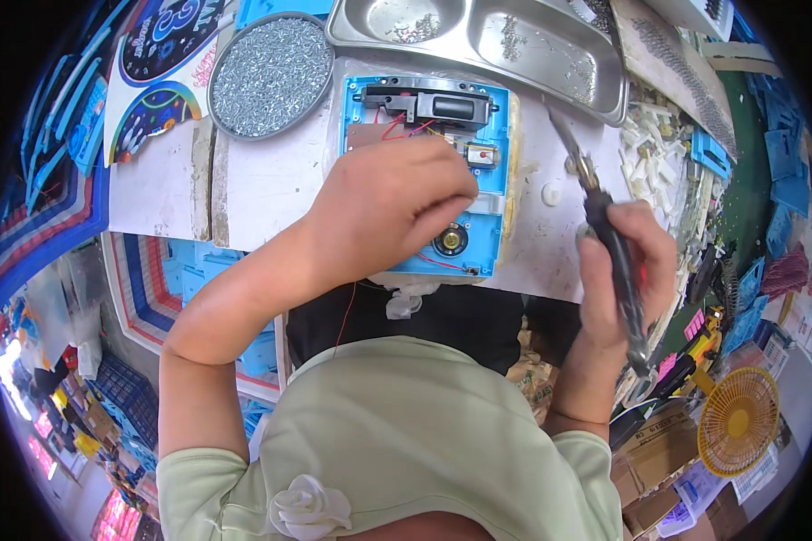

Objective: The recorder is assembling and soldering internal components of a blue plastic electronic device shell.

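A blue plastic housing (485, 236) lies open in front of me, with a black part (442, 108), a small motor (482, 155), a round speaker-like part (450, 240) and thin red wires inside. My left hand (397, 203) is over its middle, fingers curled together in a pinch. Whatever those fingers hold is hidden, and the hand covers part of the housing. To the right, my right hand (636, 261) grips a black screwdriver (611, 243), its metal shaft pointing up and away, apart from the housing.
A round dish of screws (271, 77) stands at the far left of the table. Behind the housing is a metal tray (478, 45) with loose screws in its compartments. White plastic pieces (649, 158) are heaped at right, beside a yellow fan (738, 422). Printed sheets (158, 117) lie left.
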{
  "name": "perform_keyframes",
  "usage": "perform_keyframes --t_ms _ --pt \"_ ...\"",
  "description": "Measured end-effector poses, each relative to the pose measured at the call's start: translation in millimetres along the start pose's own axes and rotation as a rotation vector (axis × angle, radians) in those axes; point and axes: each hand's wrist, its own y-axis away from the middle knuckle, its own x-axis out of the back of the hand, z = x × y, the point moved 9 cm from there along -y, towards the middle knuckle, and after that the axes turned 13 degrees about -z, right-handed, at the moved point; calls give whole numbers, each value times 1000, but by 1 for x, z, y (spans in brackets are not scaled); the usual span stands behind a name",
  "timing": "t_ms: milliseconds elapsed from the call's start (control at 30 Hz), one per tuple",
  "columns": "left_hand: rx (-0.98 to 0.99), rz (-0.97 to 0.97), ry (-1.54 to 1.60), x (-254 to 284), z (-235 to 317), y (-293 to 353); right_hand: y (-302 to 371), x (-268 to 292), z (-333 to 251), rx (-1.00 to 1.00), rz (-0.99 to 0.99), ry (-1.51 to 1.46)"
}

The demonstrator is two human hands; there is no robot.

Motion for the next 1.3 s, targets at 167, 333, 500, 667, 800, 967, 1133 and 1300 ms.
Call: perform_keyframes --t_ms 167,333,500,667,800,967,1133,1300 --pt "128 -2 170 5 -10 -2 -22 -56 10 -62 -58 -150" --pt "160 -21 211 3 -14 -1 -28 -73 17 -73 -19 -239" --pt "218 -38 225 4 -15 0 -30 -72 14 -21 -25 -136" --pt "233 -12 287 1 -22 0 -22 -70 7 -23 -70 22" --pt "43 -18 100 0 -8 0 -6 -47 -4 34 -36 165" --pt "-59 -102 -45 1 7 9 19 11 -7 -4 10 -124" --pt "-55 -66 -18 3 4 12 15 -19 -11 -48 -106 -28" --pt "-65 -44 -60 4 3 16 11 -84 -21 66 -140 178"
